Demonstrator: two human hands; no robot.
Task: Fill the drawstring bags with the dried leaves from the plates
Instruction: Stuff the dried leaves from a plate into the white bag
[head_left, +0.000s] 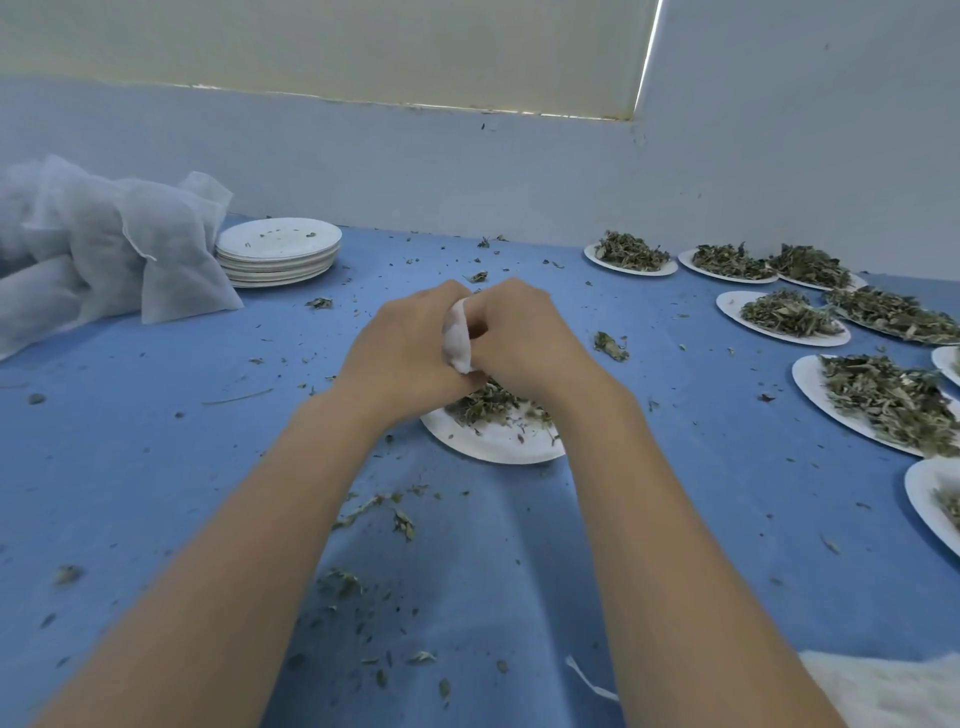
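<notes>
Both hands are working close together above a paper plate (498, 444) sitting mid-worktop (675, 519), with a small white drawstring bag (460, 338) showing between them. The left hand (402, 353) is curling round the bag from its side, and the right hand (524, 340) is closing on it from the other; only the backs of the hands are facing the camera, so the fingers themselves are hidden and I cannot tell whether they are pinching the mouth open or pushing leaf in. A partial heap of dried leaves (488, 402) is lying on the plate directly under the hands. To the right, several more plates are waiting with full heaps, the nearest (821, 387) well apart from the hands. At the far left a stack of emptied plates (278, 252) is standing beside a pile of mesh bags (104, 244), and another patch of white mesh (883, 686) is showing at the lower right corner. Loose crumbs (374, 512) are already lying all over the blue cover, which points to the main risk: the bag's mouth looks narrow, so leaves could be spilling past it if the opening slackens or a pinch is too big. Brittle leaf could also be crumbling to dust if the grip is tight, and a forearm dragging low could be scattering the litter further.
</notes>
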